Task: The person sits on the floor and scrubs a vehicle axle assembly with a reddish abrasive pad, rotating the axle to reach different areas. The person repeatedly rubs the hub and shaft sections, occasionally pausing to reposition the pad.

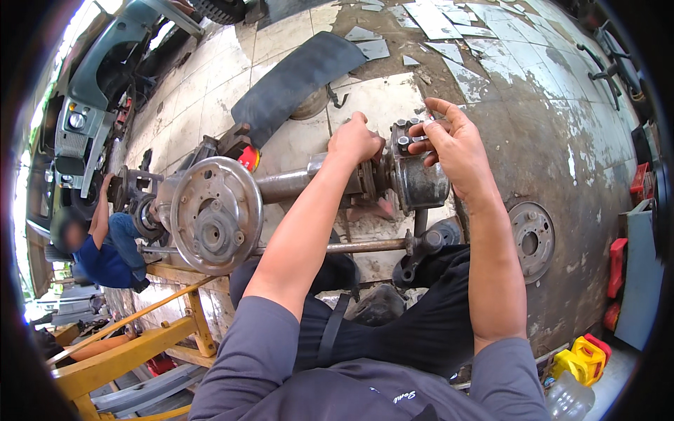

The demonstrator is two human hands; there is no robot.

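Observation:
A bare steel vehicle axle (284,185) lies across in front of me, with a steering knuckle (420,181) at its right end. Several bolt heads (403,140) stand on top of the knuckle. My left hand (357,142) is at the axle beside the knuckle, its fingers curled downward; what they hold is hidden. Just above the bolts, my right hand (456,144) is closed in a pinch, index finger raised, with something small and pale by the thumb that I cannot make out. A long tie rod (365,247) runs nearer my knees.
A round steel wheel hub (216,210) is on the axle at left; another person (109,249) crouches beyond it. A dark curved panel (298,88) and broken tiles lie ahead. A round plate (531,242) rests right, a yellow frame (140,344) stands lower left, yellow container (579,361) lower right.

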